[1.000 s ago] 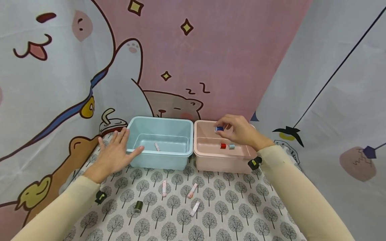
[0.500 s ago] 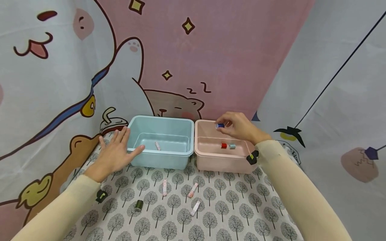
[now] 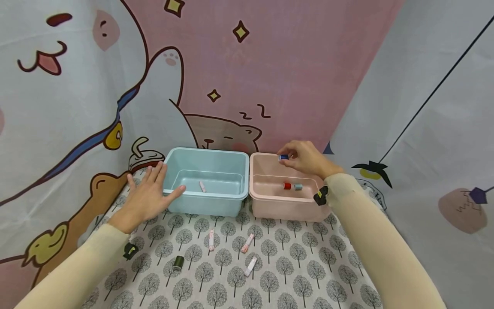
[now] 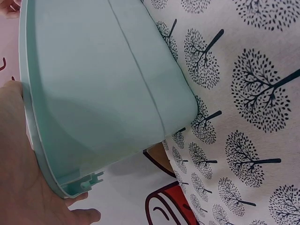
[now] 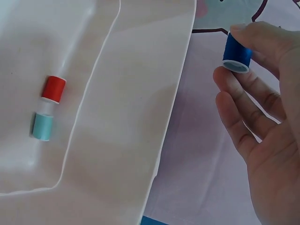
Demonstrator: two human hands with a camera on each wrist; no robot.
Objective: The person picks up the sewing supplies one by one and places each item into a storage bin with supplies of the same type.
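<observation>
Currently | tree-print cloth (image 3: 285,285) below | cartoon-printed backdrop (image 3: 293,64) behind | hands: left (image 3: 148,195) spread wide, right (image 3: 305,159) pinching blue spool (image 5: 237,52)

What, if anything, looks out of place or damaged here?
Nothing looks damaged or spilled. The dark green spool seems somewhat stray: it sits on the tree-print cloth, while the red spool and pale teal spool lie inside the pink bin.

Head view fwd/down, 2 wrist close-ups.
</observation>
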